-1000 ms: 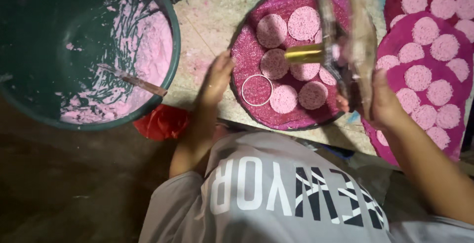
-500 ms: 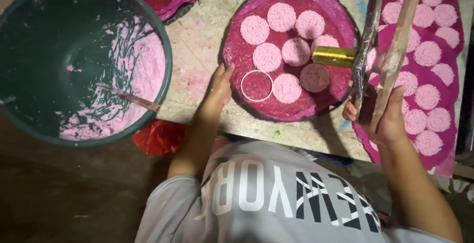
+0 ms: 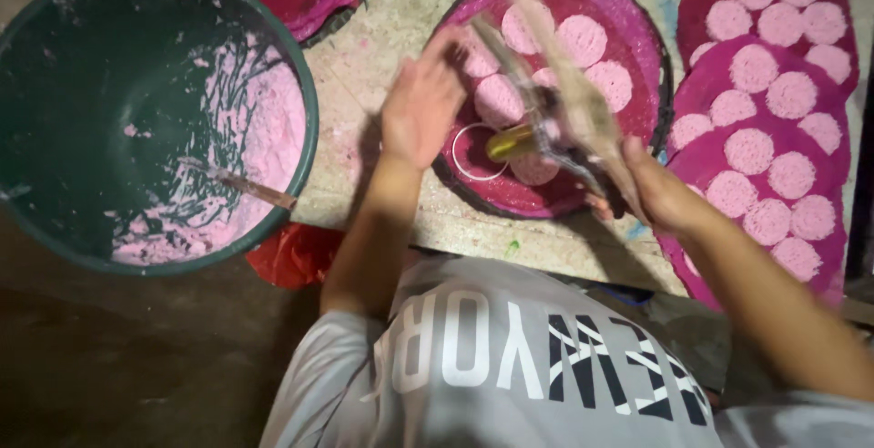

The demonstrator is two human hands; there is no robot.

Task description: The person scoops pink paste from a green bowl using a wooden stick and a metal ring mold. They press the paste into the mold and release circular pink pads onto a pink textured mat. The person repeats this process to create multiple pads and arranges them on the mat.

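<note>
Right hand grips wooden tool w/ brass cup, frame ctr. Left hand open, flat beside round tray. Keep tool steady over white ring; avoid adjacent pink discs.

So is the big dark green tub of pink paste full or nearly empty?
Nearly empty. In the big dark green tub, pink paste only coats the right-hand wall and bottom edge in scraped streaks; the rest is bare. A stick rests inside.

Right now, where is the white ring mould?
In the head view, the white ring mould lies on the round magenta tray, at its near left edge, just right of the left hand and beside the brass-coloured cylinder.
</note>
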